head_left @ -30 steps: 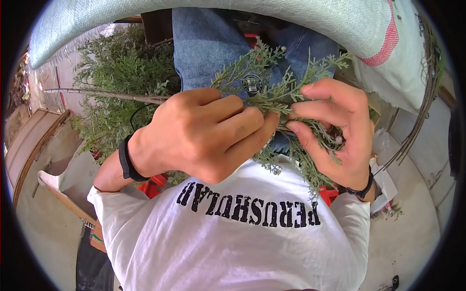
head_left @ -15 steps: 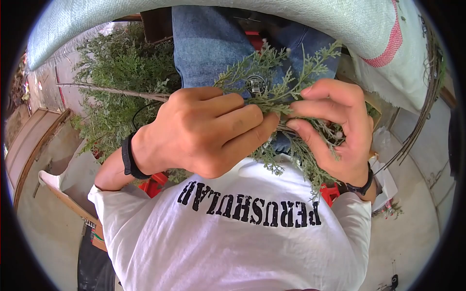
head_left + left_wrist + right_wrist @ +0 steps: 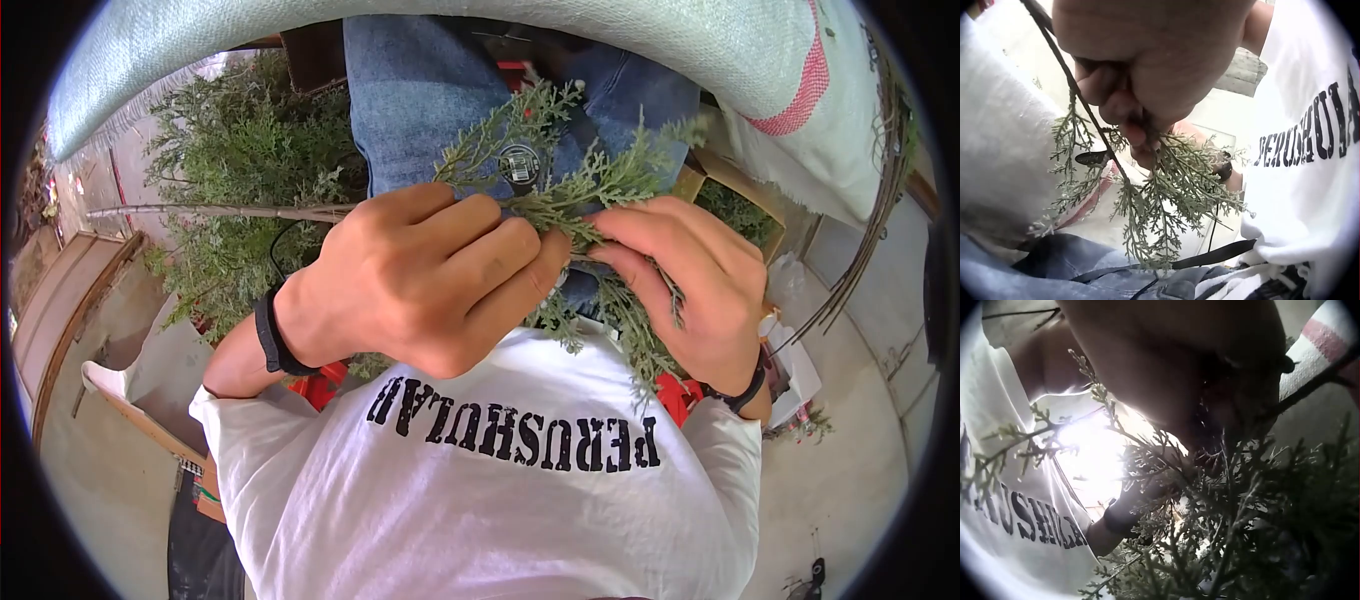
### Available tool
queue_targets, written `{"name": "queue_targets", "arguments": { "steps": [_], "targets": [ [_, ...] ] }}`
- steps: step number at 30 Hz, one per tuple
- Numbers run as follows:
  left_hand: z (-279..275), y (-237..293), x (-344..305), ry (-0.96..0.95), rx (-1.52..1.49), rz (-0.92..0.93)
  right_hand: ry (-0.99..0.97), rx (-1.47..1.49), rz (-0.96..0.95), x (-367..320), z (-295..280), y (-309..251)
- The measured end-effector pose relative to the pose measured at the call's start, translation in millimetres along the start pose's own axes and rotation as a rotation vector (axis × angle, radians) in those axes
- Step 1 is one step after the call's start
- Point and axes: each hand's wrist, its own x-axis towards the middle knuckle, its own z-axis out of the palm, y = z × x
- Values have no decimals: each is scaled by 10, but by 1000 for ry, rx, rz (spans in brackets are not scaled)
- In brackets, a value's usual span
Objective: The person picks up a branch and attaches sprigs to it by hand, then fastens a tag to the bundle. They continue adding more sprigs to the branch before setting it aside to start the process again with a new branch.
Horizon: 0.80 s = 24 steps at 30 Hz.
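My left hand (image 3: 420, 280) grips a bunch of bare thin stems (image 3: 220, 211), back of the hand up and fingers curled. The stems stick out to the left of the fist, and green conifer sprigs (image 3: 590, 185) spread from its other side over the lap. My right hand (image 3: 690, 285) has its thumb and forefinger together at the sprigs, right beside the left fingertips, pinching a stem there. In the left wrist view, a branch (image 3: 1066, 69) runs past the left hand and leafy sprigs (image 3: 1172, 181) hang below. Dark foliage (image 3: 1229, 519) hides much of the right fingertips in the right wrist view.
A heap of conifer branches (image 3: 260, 140) lies left of the jeans (image 3: 415, 100). White woven sacking (image 3: 600, 40) arches across the front and right. A cardboard box (image 3: 765, 225) with greenery stands at right, beneath long thin twigs (image 3: 865, 250). Red seat parts (image 3: 325, 385) show beside the shirt.
The right hand's fingers, spread and arched before, have drawn together over the sprigs beside the left fingertips. The sprigs shifted a little; the left hand keeps its grip almost in place.
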Motion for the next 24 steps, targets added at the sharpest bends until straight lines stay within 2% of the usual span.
{"name": "queue_targets", "arguments": {
  "steps": [3,8,19,24],
  "targets": [
    [9,-5,-6,-8,16,-5,-54,55,106,27,8,-24],
    [16,-30,-24,4,-8,0,-66,-22,103,28,13,-58],
    [108,-32,-109,32,-104,-17,-27,14,4,-25,73,11],
    [127,-17,-125,16,-117,-23,-72,-39,-19,-40,56,38]
  ]
}}
